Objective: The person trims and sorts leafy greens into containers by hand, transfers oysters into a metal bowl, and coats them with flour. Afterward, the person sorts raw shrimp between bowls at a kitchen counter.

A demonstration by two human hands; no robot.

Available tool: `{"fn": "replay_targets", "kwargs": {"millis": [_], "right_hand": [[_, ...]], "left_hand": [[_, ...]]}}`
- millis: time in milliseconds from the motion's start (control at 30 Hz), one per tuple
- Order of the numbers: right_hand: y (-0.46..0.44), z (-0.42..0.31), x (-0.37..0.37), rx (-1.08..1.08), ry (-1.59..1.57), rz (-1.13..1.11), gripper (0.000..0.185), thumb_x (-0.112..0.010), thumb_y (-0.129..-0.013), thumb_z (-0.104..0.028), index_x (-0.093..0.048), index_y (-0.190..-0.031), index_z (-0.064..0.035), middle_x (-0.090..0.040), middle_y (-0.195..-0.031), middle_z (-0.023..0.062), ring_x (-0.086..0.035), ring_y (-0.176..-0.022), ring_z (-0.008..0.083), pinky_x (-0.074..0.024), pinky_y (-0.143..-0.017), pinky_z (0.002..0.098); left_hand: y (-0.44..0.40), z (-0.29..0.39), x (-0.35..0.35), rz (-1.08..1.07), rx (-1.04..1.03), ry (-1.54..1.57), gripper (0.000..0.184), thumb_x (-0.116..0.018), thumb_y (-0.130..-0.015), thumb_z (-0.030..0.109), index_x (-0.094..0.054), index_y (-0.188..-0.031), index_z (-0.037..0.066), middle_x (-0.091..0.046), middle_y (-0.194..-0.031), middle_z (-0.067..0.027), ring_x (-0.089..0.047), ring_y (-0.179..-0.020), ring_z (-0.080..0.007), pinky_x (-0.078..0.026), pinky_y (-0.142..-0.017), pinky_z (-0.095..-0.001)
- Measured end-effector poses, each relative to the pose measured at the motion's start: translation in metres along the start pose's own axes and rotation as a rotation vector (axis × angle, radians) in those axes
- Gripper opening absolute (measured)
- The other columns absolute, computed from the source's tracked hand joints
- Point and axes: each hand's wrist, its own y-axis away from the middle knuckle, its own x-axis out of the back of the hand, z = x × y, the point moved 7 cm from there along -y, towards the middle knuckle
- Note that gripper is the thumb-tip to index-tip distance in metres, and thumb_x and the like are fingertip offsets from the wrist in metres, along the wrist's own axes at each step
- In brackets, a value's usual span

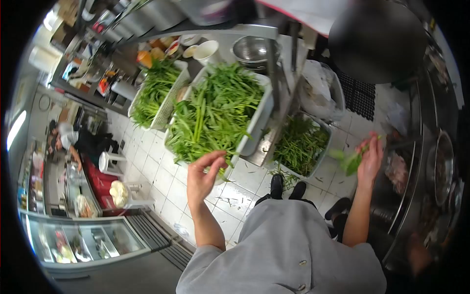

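Observation:
My left hand [204, 177] is raised at the front edge of a big heap of leafy greens [215, 108] in a white basket [264, 105]. Its thumb and fingertips are bent towards each other; whether anything thin is between them is too small to tell. Off to the right, my right hand [370, 159] pinches a small leafy sprig [350, 162], whose leaves hang to the left of the fingers. Between the hands, lower down, a tub [329, 128] holds more cut greens [301, 147].
A second white basket [169, 105] of greens stands left of the big one. Metal bowls [252, 49] sit behind. A bagged bin [320, 90] is beyond the tub. At right are a wide pan [443, 166] and a person's shoe [338, 208]. Another person [71, 139] is far left.

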Motion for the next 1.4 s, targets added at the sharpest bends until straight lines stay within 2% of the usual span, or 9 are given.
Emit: {"fn": "replay_targets", "kwargs": {"millis": [100, 200, 300, 433, 700, 733, 900, 1133, 1400], "right_hand": [[0.027, 0.029, -0.012, -0.045, 0.385, -0.086, 0.028, -0.053, -0.098, -0.018, -0.056, -0.116, 0.0033, -0.055, -0.072, 0.0027, -0.049, -0.062, 0.0097, -0.0383, -0.056, 0.0238], [0.047, 0.047, -0.014, -0.093, 0.451, -0.117, 0.028, -0.054, -0.097, -0.015, -0.058, -0.115, 0.0063, -0.054, -0.07, 0.0019, -0.047, -0.061, 0.0082, -0.0363, -0.055, 0.0213], [0.06, 0.042, -0.018, -0.065, 0.452, -0.097, 0.027, -0.054, -0.097, -0.013, -0.059, -0.114, 0.0065, -0.054, -0.071, 0.0019, -0.046, -0.061, 0.0076, -0.0354, -0.055, 0.0213], [0.066, 0.034, -0.011, -0.055, 0.455, -0.023, 0.026, -0.054, -0.096, -0.013, -0.059, -0.114, 0.0066, -0.054, -0.071, 0.0017, -0.046, -0.061, 0.0075, -0.0352, -0.055, 0.0213], [0.037, 0.012, -0.049, 0.028, 0.467, -0.053, 0.023, -0.058, -0.093, -0.009, -0.062, -0.111, 0.0049, -0.05, -0.069, -0.0039, -0.041, -0.059, 0.0043, -0.0318, -0.053, 0.021], [0.034, 0.008, -0.056, 0.051, 0.504, -0.059, 0.022, -0.06, -0.092, -0.008, -0.063, -0.109, 0.0045, -0.05, -0.069, -0.0049, -0.041, -0.059, 0.0036, -0.0315, -0.053, 0.0205], [0.026, -0.013, -0.121, 0.196, 0.646, -0.191, 0.016, -0.067, -0.085, -0.005, -0.069, -0.099, 0.0027, -0.054, -0.07, -0.0076, -0.043, -0.061, 0.0008, -0.0313, -0.054, 0.0174], [0.04, -0.04, -0.204, 0.357, 0.733, -0.554, 0.013, -0.069, -0.081, -0.001, -0.07, -0.093, 0.0012, -0.063, -0.067, 0.0055, -0.053, -0.053, 0.0088, -0.0406, -0.05, 0.0231], [0.064, -0.084, -0.281, 0.903, 0.707, -0.78, 0.016, -0.074, -0.075, -0.003, -0.071, -0.091, -0.0043, -0.065, -0.086, 0.0044, -0.064, -0.067, 0.0192, -0.0505, -0.056, 0.0287]], "left_hand": [[-0.027, -0.012, 0.035, 0.085, -0.035, -0.181, 0.019, -0.066, -0.086, 0.009, -0.069, -0.104, 0.003, -0.07, -0.088, -0.0095, -0.067, -0.081, -0.017, -0.051, -0.078, -0.0296], [-0.053, 0.009, 0.041, 0.093, -0.334, -0.688, 0.024, -0.069, -0.081, 0.009, -0.069, -0.105, 0.008, -0.066, -0.097, -0.0093, -0.063, -0.09, -0.0244, -0.051, -0.082, -0.0348], [-0.065, 0.002, 0.045, 0.051, -0.379, -0.839, 0.028, -0.07, -0.077, 0.008, -0.068, -0.105, 0.011, -0.062, -0.103, -0.0084, -0.059, -0.096, -0.0286, -0.049, -0.085, -0.0389], [-0.083, -0.009, 0.066, 0.063, -0.456, -0.773, 0.019, -0.07, -0.079, 0.009, -0.07, -0.097, 0.009, -0.066, -0.103, -0.0078, -0.061, -0.089, -0.0272, -0.051, -0.082, -0.0376], [-0.101, 0.074, 0.147, 0.51, -0.473, -0.478, 0.015, -0.071, -0.083, 0.012, -0.072, -0.097, 0.007, -0.069, -0.084, -0.0081, -0.063, -0.073, -0.018, -0.05, -0.07, -0.0298], [-0.101, 0.078, 0.154, 0.483, -0.438, -0.391, 0.018, -0.069, -0.085, 0.009, -0.072, -0.103, 0.007, -0.072, -0.094, -0.0059, -0.065, -0.084, -0.01, -0.05, -0.075, -0.0249], [-0.09, 0.12, 0.161, 0.478, -0.525, -0.102, 0.018, -0.064, -0.089, 0.004, -0.067, -0.106, -0.001, -0.071, -0.095, -0.0069, -0.065, -0.087, -0.0101, -0.05, -0.078, -0.0224], [-0.082, 0.135, 0.149, 0.488, -0.56, -0.016, 0.02, -0.06, -0.089, -0.003, -0.066, -0.108, -0.003, -0.07, -0.098, -0.0078, -0.066, -0.088, -0.0114, -0.05, -0.079, -0.0219], [-0.068, 0.145, 0.038, -0.016, -0.497, 0.212, 0.02, -0.058, -0.087, -0.011, -0.064, -0.105, -0.007, -0.066, -0.107, -0.0134, -0.065, -0.092, -0.0168, -0.053, -0.082, -0.0261]]}}
